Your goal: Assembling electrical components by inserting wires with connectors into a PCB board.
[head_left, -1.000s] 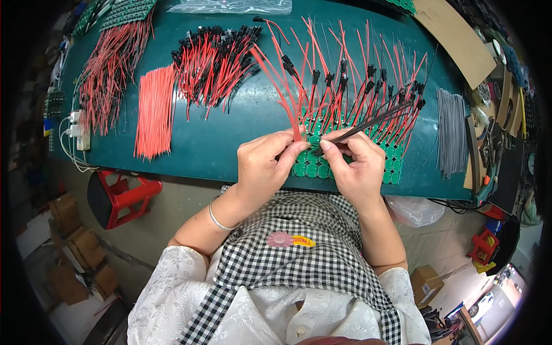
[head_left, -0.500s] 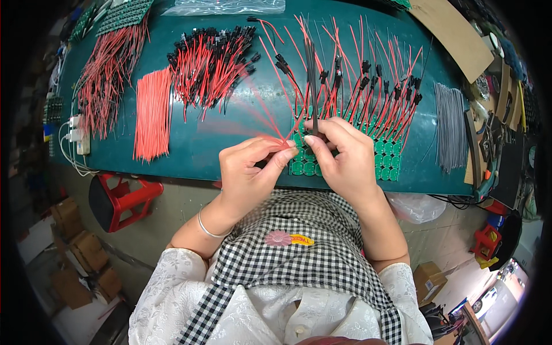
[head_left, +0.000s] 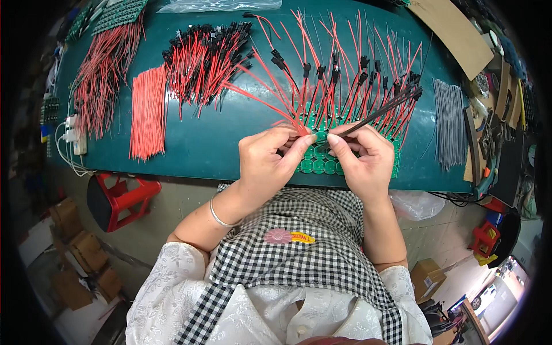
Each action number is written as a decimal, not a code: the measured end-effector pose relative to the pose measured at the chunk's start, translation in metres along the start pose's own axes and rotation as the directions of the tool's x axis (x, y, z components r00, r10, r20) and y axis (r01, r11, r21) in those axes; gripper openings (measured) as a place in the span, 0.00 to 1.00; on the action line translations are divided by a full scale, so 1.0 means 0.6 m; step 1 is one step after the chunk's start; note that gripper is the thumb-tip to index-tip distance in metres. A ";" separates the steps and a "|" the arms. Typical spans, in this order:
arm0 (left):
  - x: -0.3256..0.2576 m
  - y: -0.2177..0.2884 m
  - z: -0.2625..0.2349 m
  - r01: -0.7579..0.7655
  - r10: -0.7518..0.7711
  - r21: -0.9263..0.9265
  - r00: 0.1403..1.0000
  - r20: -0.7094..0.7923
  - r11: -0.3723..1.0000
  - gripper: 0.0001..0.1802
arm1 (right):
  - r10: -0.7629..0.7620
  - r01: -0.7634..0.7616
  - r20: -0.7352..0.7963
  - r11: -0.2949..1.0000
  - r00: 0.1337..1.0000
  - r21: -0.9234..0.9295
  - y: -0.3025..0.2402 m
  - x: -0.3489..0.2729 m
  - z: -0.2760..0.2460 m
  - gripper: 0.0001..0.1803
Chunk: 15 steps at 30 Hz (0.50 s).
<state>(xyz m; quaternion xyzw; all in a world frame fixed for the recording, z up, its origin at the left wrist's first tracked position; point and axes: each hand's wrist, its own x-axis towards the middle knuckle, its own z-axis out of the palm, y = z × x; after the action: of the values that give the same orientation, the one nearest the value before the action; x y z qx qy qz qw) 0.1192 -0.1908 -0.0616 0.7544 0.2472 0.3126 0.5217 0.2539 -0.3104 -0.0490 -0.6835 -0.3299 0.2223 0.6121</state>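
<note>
My left hand (head_left: 270, 152) pinches a small bunch of red wires (head_left: 264, 98) near their ends, and their far ends fan out up and to the left. My right hand (head_left: 363, 155) is closed on a thin bunch of black wires (head_left: 376, 113) that slants up to the right. Both sets of fingertips nearly meet just above a panel of green round circuit boards (head_left: 319, 167). Red and dark wires, many with black connectors (head_left: 364, 62), stand up from the panel behind my hands. The fingers hide the wire ends and part of the panel.
Left on the green table (head_left: 201, 155) lie a red wire bundle (head_left: 148, 115), a heap of connector leads (head_left: 207, 63) and wired boards (head_left: 118, 20). Dark grey wires (head_left: 450, 123) lie at right, beside cardboard (head_left: 451, 34). A power strip (head_left: 73, 135) is at the left edge.
Both hands have shifted slightly right. The black wires have swung from nearly upright to slanting right. The red wires, blurred before, now show more clearly.
</note>
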 end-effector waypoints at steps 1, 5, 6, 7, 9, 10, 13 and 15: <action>0.000 0.000 0.000 -0.008 0.008 -0.007 1.000 -0.002 1.000 0.04 | -0.008 0.008 0.000 1.000 1.000 0.005 0.002 0.000 0.001 0.04; 0.001 -0.001 0.001 -0.029 0.029 -0.020 1.000 -0.006 0.999 0.04 | -0.033 0.033 -0.013 0.999 0.999 -0.010 0.006 0.000 0.003 0.03; 0.001 -0.002 0.001 -0.033 0.033 -0.019 0.999 -0.006 0.999 0.04 | -0.039 0.039 -0.017 0.999 0.999 -0.013 0.006 0.000 0.005 0.03; 0.001 -0.003 0.001 -0.036 0.036 -0.012 0.999 -0.003 0.999 0.04 | -0.045 0.045 -0.020 0.999 0.999 -0.017 0.005 0.000 0.005 0.03; 0.002 -0.004 0.001 -0.043 0.043 0.000 0.999 0.006 0.999 0.04 | -0.061 0.060 -0.011 0.998 0.998 -0.035 0.005 0.001 0.005 0.03; 0.002 -0.004 0.001 -0.065 0.065 0.015 0.998 0.006 0.998 0.04 | -0.069 0.069 -0.007 0.997 0.998 -0.044 0.005 0.001 0.005 0.04; 0.003 -0.006 0.001 -0.110 0.109 0.055 0.994 0.010 0.992 0.04 | -0.076 0.075 -0.013 0.996 0.997 -0.051 0.004 0.000 0.006 0.04; 0.001 -0.009 0.001 -0.113 0.113 0.076 0.994 0.017 0.991 0.04 | -0.076 0.075 -0.019 0.996 0.997 -0.057 0.006 0.000 0.005 0.04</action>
<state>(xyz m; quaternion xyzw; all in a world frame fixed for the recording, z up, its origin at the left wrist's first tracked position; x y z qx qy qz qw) 0.1194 -0.1889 -0.0665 0.7884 0.2126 0.3273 0.4754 0.2524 -0.3082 -0.0528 -0.6900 -0.3551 0.1823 0.6038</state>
